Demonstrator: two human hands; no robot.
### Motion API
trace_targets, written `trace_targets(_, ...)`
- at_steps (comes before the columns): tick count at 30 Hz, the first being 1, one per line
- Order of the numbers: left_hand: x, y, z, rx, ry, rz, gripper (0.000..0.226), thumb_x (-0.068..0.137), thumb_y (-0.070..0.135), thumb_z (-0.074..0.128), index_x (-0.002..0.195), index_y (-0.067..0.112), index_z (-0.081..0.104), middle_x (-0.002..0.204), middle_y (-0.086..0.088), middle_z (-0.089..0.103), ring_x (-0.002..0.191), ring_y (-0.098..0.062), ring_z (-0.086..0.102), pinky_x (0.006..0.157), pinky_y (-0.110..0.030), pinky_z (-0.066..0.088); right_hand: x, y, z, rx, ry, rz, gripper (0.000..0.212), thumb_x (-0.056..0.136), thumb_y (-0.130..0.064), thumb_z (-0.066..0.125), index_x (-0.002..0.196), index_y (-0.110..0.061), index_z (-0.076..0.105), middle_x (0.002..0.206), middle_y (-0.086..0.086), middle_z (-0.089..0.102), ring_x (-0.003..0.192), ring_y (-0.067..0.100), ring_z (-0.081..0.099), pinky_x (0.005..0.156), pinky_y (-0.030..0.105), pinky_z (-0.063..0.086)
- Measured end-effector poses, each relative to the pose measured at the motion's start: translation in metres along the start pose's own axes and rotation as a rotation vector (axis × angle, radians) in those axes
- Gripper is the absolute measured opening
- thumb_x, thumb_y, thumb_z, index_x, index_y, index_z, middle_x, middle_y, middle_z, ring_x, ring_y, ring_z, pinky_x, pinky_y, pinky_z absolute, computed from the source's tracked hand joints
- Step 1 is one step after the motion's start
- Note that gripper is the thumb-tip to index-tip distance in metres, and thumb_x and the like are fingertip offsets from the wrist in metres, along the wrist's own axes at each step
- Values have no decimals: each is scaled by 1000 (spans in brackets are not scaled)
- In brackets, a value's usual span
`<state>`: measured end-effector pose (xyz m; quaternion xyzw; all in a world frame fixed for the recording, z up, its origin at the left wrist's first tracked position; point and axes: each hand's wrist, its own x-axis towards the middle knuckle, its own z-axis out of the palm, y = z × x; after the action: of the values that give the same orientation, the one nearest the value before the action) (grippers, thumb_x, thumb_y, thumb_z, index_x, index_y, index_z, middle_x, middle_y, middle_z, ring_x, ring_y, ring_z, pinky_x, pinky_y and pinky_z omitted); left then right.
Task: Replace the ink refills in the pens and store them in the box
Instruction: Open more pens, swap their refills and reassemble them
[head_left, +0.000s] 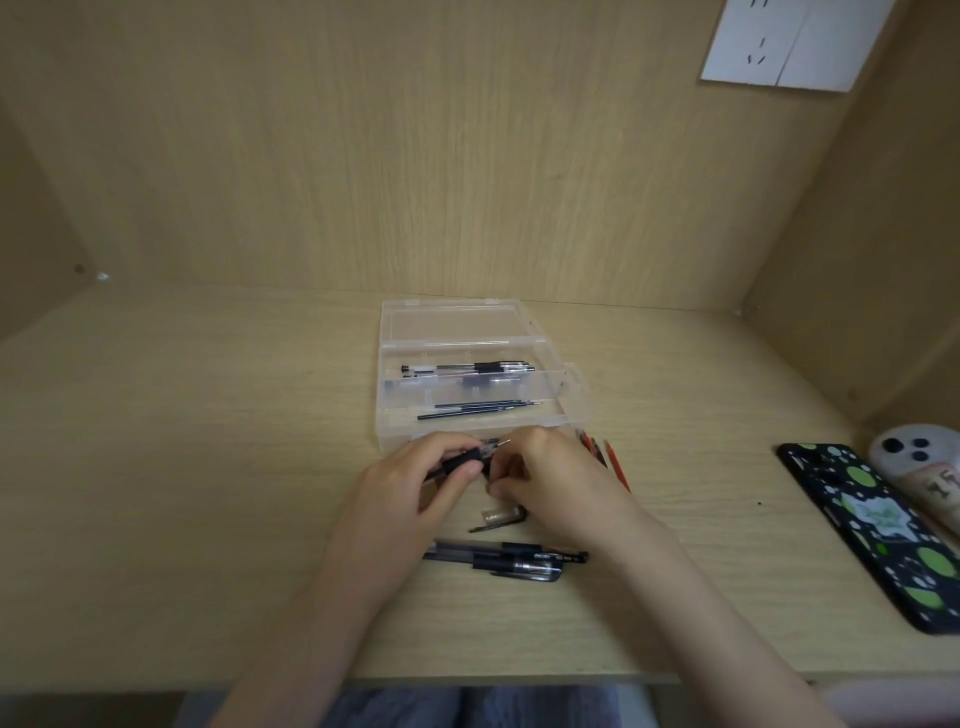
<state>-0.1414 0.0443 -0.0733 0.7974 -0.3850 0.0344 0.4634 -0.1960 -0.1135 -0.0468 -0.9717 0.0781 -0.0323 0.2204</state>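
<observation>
My left hand (415, 480) grips a black pen (470, 457) by its rubber grip, tip pointing right. My right hand (545, 475) pinches at the pen's tip end, fingers curled close to it. Behind them stands an open clear plastic box (569, 382); one compartment holds black pens (467, 368), the nearer one holds dark refills (478, 409). A loose pen cap (501, 517) lies just under my hands. Two more black pens (509, 558) lie nearer the desk's front edge. Red refills (613, 460) lie right of my right hand.
The wooden desk (182, 467) sits in an alcove with back and side walls. A phone in a black, green-spotted case (872, 530) and another pale phone (919, 457) lie at the right. A white wall socket (795, 41) is mounted at top right.
</observation>
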Motion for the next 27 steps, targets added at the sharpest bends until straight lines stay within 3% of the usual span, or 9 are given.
trace_targets(3, 0, 0, 0, 8, 1, 7, 17, 87, 31, 58, 104, 32, 63, 92, 27, 61, 91, 8, 56, 73, -7, 41, -3, 8, -3, 150, 96, 21, 7, 82, -17, 65, 79, -23, 63, 74, -7, 60, 70, 10, 55, 59, 13, 37)
trace_targets(7, 0, 0, 0, -9, -1, 12, 22, 85, 40, 52, 104, 34, 63, 93, 25, 62, 92, 7, 56, 74, -7, 41, -10, 26, -14, 526, 152, 27, 25, 87, -11, 63, 94, -35, 61, 74, -8, 65, 72, 6, 58, 72, 19, 45)
trace_targets(10, 0, -1, 1, -3, 2, 15, 28, 84, 45, 49, 105, 34, 63, 93, 23, 63, 91, 5, 57, 72, -9, 43, -17, 27, -20, 681, 166, -5, 20, 87, -5, 62, 87, -24, 68, 64, -9, 63, 60, 0, 53, 64, 14, 43)
trace_targets(14, 0, 0, 0, 1, -6, 18, 28, 84, 44, 49, 105, 33, 63, 93, 25, 62, 92, 7, 56, 73, -7, 42, -22, 24, -20, 817, 263, -37, 14, 80, -9, 70, 82, -22, 72, 83, 7, 66, 73, 8, 55, 71, 19, 45)
trace_targets(19, 0, -1, 1, 15, -8, 20, 21, 86, 38, 53, 105, 34, 62, 94, 27, 61, 95, 8, 55, 74, -5, 41, -20, 22, -15, 1049, 251, -45, 10, 83, -3, 64, 91, -6, 68, 68, -3, 66, 60, 7, 57, 56, 17, 47)
trace_targets(22, 0, 0, 1, 12, -5, 34, 25, 85, 41, 51, 104, 32, 63, 93, 27, 61, 93, 7, 56, 74, -7, 43, -19, 21, -10, 1094, 222, -66, 10, 84, 2, 61, 92, 0, 65, 69, 5, 67, 60, 10, 63, 52, 18, 49)
trace_targets(27, 0, -2, 1, 24, -4, 31, 22, 86, 41, 53, 104, 33, 63, 93, 27, 61, 90, 7, 57, 72, -13, 47, -18, 22, -7, 1075, 195, -73, 11, 84, 4, 61, 93, -1, 63, 70, 3, 69, 63, 10, 64, 50, 17, 46)
